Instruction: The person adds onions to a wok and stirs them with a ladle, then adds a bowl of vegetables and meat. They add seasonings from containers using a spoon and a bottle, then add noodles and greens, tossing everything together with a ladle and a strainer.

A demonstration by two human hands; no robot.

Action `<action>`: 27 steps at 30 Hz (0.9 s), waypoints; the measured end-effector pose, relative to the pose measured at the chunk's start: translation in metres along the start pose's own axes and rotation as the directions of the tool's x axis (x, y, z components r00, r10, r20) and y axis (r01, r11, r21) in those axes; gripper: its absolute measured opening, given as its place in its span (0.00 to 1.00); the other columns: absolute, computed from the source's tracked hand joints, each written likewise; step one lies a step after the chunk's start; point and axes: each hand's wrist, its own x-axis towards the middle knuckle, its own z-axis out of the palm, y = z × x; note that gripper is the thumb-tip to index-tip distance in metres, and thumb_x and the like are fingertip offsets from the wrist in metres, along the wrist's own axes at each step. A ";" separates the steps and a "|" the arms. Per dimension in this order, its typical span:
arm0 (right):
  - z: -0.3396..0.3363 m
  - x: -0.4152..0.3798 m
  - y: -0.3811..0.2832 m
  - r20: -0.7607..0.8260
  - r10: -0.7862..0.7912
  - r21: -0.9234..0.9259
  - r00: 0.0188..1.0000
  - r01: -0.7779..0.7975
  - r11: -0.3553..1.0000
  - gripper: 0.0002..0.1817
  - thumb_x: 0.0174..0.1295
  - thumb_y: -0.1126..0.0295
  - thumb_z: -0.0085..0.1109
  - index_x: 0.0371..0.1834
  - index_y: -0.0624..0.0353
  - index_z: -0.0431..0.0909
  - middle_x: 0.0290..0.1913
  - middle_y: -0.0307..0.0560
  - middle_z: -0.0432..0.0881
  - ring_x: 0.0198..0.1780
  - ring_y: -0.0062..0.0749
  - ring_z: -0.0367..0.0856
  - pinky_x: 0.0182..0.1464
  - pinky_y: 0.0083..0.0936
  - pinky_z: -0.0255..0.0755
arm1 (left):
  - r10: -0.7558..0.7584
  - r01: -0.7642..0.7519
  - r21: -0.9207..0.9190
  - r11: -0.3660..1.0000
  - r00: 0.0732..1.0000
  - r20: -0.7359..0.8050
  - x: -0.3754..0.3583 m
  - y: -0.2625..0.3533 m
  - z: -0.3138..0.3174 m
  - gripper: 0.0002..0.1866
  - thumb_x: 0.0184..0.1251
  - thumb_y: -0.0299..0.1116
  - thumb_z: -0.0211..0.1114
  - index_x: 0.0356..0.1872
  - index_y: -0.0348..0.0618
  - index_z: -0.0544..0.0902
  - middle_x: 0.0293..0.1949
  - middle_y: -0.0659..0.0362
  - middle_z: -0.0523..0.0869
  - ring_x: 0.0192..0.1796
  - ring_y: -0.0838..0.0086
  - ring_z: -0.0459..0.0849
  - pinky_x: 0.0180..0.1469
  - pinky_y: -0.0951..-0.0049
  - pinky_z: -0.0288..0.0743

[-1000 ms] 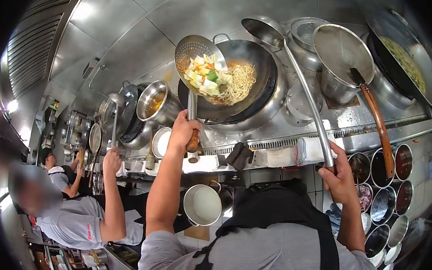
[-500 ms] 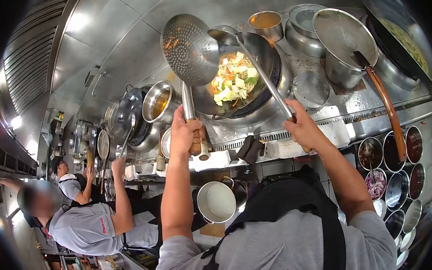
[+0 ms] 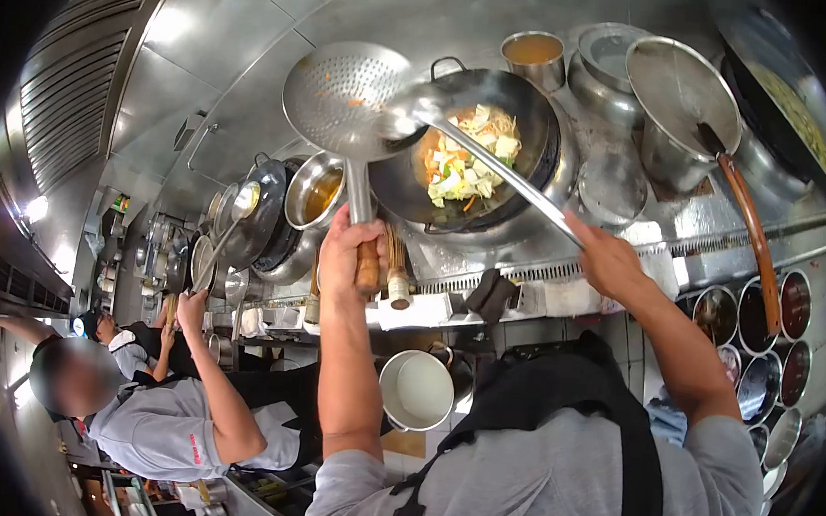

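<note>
My left hand point(image 3: 349, 249) is wrapped round the wooden-ended handle of a perforated skimmer point(image 3: 333, 97), raised beside the wok with a few orange shreds on it. In my closed right hand point(image 3: 613, 263) is a long metal ladle point(image 3: 513, 175). The ladle's bowl overlaps the right edge of the skimmer in this view. Below and to the right sits a black wok point(image 3: 394, 181) on the burner. Cut cabbage, orange shreds and noodles point(image 3: 468, 162) lie in it in a heap.
A steel pot with amber liquid point(image 3: 317, 195) stands left of the wok, and another pot point(image 3: 536, 57) behind it. At right are a strainer over a tall pot point(image 3: 683, 90) and several ingredient tins point(image 3: 757, 378). A white bucket point(image 3: 416, 391) sits below. Co-workers point(image 3: 171, 428) stand at left.
The skimmer has tilted and shifted slightly left. The ladle's bowl has moved down and left across its edge, while my right hand has moved right and down. A nearby co-worker's ladle has shifted too.
</note>
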 end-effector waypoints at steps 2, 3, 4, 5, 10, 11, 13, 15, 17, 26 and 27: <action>-0.024 -0.011 0.015 -0.003 -0.003 -0.086 1.000 0.003 0.996 0.39 0.61 0.75 0.53 0.78 0.41 0.57 0.44 0.59 0.82 0.39 0.58 0.83 0.41 0.48 0.77 | 0.022 -0.021 0.073 0.997 1.000 -0.009 0.000 0.001 -0.016 0.34 0.54 0.20 0.62 0.66 0.40 0.65 0.30 0.58 0.79 0.22 0.73 0.78 0.21 0.73 0.74; -0.037 -0.019 0.015 0.000 0.010 -0.119 1.000 -0.010 0.993 0.39 0.61 0.74 0.54 0.78 0.42 0.57 0.42 0.57 0.82 0.38 0.57 0.83 0.40 0.47 0.78 | 0.007 -0.007 0.090 0.996 1.000 0.006 0.000 0.000 -0.023 0.34 0.54 0.20 0.62 0.65 0.40 0.65 0.29 0.58 0.79 0.22 0.73 0.79 0.21 0.73 0.74; -0.043 -0.016 0.013 -0.078 -0.051 -0.126 0.996 0.040 0.991 0.38 0.62 0.73 0.55 0.77 0.41 0.58 0.37 0.55 0.80 0.34 0.55 0.82 0.35 0.45 0.77 | 0.013 -0.014 0.086 0.996 1.000 0.009 -0.003 -0.003 -0.025 0.33 0.54 0.21 0.63 0.65 0.40 0.65 0.29 0.58 0.79 0.22 0.73 0.79 0.21 0.73 0.74; -0.044 -0.006 0.005 -0.129 -0.074 -0.066 0.989 0.066 0.996 0.38 0.62 0.73 0.55 0.77 0.41 0.58 0.37 0.55 0.80 0.34 0.56 0.82 0.36 0.46 0.77 | 0.017 -0.018 0.084 0.996 1.000 0.015 -0.007 -0.004 -0.022 0.33 0.54 0.21 0.63 0.65 0.40 0.65 0.29 0.58 0.79 0.22 0.73 0.79 0.20 0.74 0.74; -0.020 0.044 -0.034 -0.243 -0.076 0.131 0.967 0.111 0.985 0.37 0.66 0.73 0.53 0.78 0.41 0.55 0.41 0.59 0.80 0.39 0.58 0.81 0.41 0.49 0.75 | 0.049 -0.050 0.076 0.996 0.999 0.022 -0.020 -0.017 0.013 0.33 0.54 0.20 0.63 0.65 0.40 0.65 0.31 0.57 0.79 0.22 0.73 0.78 0.21 0.74 0.74; -0.005 0.042 -0.029 -0.212 -0.051 0.150 0.976 0.084 0.985 0.37 0.66 0.73 0.53 0.79 0.41 0.55 0.43 0.60 0.80 0.40 0.59 0.81 0.43 0.50 0.75 | 0.065 -0.067 0.075 0.995 0.998 0.024 -0.020 -0.017 0.018 0.33 0.54 0.20 0.63 0.65 0.40 0.65 0.32 0.57 0.79 0.22 0.73 0.78 0.21 0.74 0.74; 0.024 0.017 -0.007 -0.150 -0.018 0.183 0.989 0.045 0.982 0.37 0.66 0.72 0.53 0.79 0.40 0.54 0.46 0.62 0.80 0.43 0.61 0.81 0.45 0.51 0.74 | 0.092 -0.092 0.063 0.994 0.996 0.002 -0.016 -0.011 0.021 0.34 0.54 0.19 0.62 0.66 0.40 0.64 0.32 0.57 0.79 0.22 0.74 0.78 0.21 0.74 0.74; 0.024 -0.021 0.018 -0.020 0.123 0.165 0.992 -0.118 0.979 0.39 0.63 0.75 0.59 0.78 0.40 0.56 0.54 0.66 0.79 0.49 0.65 0.80 0.51 0.50 0.74 | 0.151 -0.149 0.052 0.987 0.988 -0.034 -0.005 -0.014 0.014 0.35 0.54 0.19 0.62 0.67 0.40 0.63 0.31 0.58 0.79 0.22 0.74 0.78 0.21 0.74 0.74; -0.002 -0.036 0.023 0.022 0.159 0.117 0.987 -0.160 0.980 0.40 0.62 0.76 0.60 0.78 0.40 0.56 0.54 0.65 0.79 0.48 0.64 0.81 0.50 0.49 0.75 | 0.154 -0.148 0.088 0.985 0.986 -0.062 -0.004 -0.010 0.006 0.35 0.54 0.19 0.61 0.68 0.39 0.63 0.31 0.58 0.79 0.22 0.75 0.78 0.21 0.75 0.74; -0.017 0.000 -0.045 -0.066 0.018 0.206 0.998 -0.004 0.978 0.35 0.66 0.72 0.56 0.77 0.40 0.58 0.48 0.59 0.81 0.45 0.60 0.81 0.46 0.50 0.75 | 0.154 -0.153 0.042 0.987 0.987 -0.036 0.003 -0.021 0.017 0.36 0.54 0.19 0.61 0.68 0.37 0.62 0.30 0.57 0.79 0.22 0.75 0.78 0.21 0.74 0.74; -0.014 -0.003 -0.040 -0.043 0.019 0.159 0.999 -0.012 0.987 0.35 0.66 0.72 0.55 0.77 0.40 0.58 0.47 0.59 0.81 0.44 0.60 0.81 0.46 0.50 0.75 | 0.161 -0.160 0.030 0.987 0.986 -0.031 0.002 -0.020 0.020 0.36 0.54 0.19 0.61 0.68 0.37 0.62 0.31 0.57 0.79 0.22 0.74 0.78 0.21 0.74 0.74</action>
